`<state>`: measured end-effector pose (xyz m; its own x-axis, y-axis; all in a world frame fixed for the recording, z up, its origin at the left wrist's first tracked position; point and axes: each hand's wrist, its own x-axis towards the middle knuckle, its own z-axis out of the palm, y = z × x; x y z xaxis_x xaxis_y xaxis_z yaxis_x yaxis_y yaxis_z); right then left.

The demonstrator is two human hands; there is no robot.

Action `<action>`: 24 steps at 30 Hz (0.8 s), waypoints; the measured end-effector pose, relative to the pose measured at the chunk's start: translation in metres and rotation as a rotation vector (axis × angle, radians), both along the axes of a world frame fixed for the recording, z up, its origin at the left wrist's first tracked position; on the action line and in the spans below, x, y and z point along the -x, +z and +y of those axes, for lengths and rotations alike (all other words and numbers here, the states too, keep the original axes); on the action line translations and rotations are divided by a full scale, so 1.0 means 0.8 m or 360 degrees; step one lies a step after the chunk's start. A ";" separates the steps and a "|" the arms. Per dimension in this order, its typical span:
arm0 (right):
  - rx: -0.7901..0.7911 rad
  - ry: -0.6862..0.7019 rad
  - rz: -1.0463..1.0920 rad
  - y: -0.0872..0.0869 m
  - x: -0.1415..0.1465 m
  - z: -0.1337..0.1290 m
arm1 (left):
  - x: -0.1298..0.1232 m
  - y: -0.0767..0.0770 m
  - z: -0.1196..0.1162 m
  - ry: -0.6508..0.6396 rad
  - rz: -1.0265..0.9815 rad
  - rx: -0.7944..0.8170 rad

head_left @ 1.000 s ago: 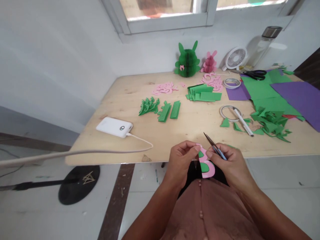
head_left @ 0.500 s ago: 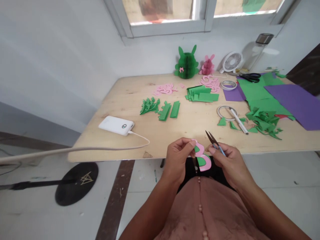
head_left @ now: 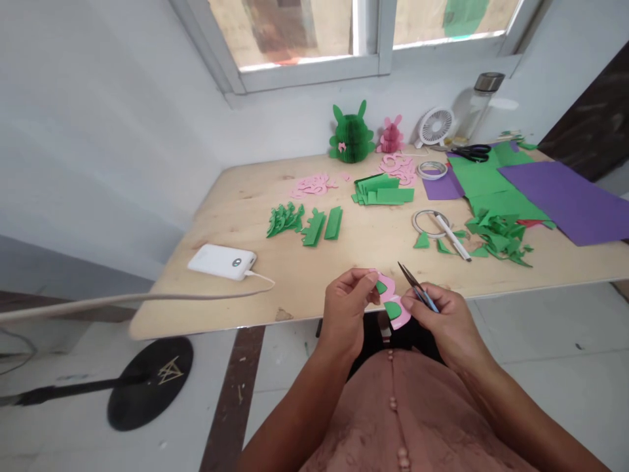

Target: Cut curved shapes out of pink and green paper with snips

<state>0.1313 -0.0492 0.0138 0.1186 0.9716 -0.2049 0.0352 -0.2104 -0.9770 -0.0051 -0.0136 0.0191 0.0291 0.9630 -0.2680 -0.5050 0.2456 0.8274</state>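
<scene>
My left hand (head_left: 346, 305) pinches the upper end of a pink, B-shaped paper cutout (head_left: 403, 319) with green paper showing in its curves. The cutout hangs just beyond the table's near edge, above my lap. In my right hand (head_left: 449, 321) lies a small pair of scissors (head_left: 411, 278) with dark blades and a blue handle. Its blades point up and away, only slightly apart, and clear of the paper. My right fingertips are at the cutout's right edge and seem to touch it.
On the table (head_left: 236, 203) are a corded white power bank (head_left: 216, 261), folded green pieces (head_left: 314, 228), pink cutouts (head_left: 312, 186), a white pen (head_left: 452, 237), tape rolls (head_left: 432, 170), green scraps (head_left: 498, 236), purple sheets (head_left: 570, 196) and black scissors (head_left: 472, 153). Paper figures (head_left: 352, 137) stand behind.
My right hand has come closer to the cutout, its fingertips now at the edge. The scissor tips look closer together. The whole view has shifted, with the table things sliding left.
</scene>
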 end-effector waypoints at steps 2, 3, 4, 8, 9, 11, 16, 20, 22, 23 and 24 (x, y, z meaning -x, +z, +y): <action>0.0014 0.0006 0.0000 0.001 -0.002 0.003 | -0.001 0.002 0.002 -0.0010 -0.0005 0.0018; 0.0018 0.0016 -0.0002 0.002 -0.003 0.004 | -0.001 0.003 0.003 -0.0020 -0.0002 0.0032; 0.0019 0.0028 -0.0004 0.002 -0.004 0.006 | -0.001 0.004 0.004 -0.0032 0.0003 0.0047; 0.0015 0.0057 0.0002 0.000 -0.008 0.014 | 0.003 0.005 0.006 -0.0133 0.0014 0.0082; 0.0015 0.0063 0.0003 0.000 -0.009 0.016 | 0.004 0.005 0.006 -0.0170 0.0022 0.0090; 0.0014 0.0073 -0.0004 0.000 -0.010 0.020 | 0.006 0.004 0.007 -0.0249 0.0053 0.0105; 0.0006 0.0070 -0.0027 -0.001 -0.012 0.031 | 0.008 0.000 0.012 -0.0361 0.0194 0.0079; 0.0045 0.0060 -0.0019 -0.001 -0.013 0.038 | 0.005 -0.003 0.020 -0.0336 0.0259 0.0062; 0.0047 0.0046 -0.0032 0.000 -0.012 0.041 | 0.004 -0.004 0.023 -0.0310 0.0264 0.0082; 0.0044 0.0043 -0.0045 0.000 -0.012 0.042 | 0.003 -0.004 0.025 -0.0295 0.0264 0.0093; 0.0042 0.0045 -0.0060 0.000 -0.012 0.044 | 0.002 -0.005 0.026 -0.0283 0.0266 0.0105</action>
<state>0.1408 -0.0141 0.0137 0.0993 0.9689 -0.2265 0.0783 -0.2345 -0.9690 -0.0070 0.0073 0.0152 0.1464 0.9269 -0.3455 -0.3068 0.3746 0.8750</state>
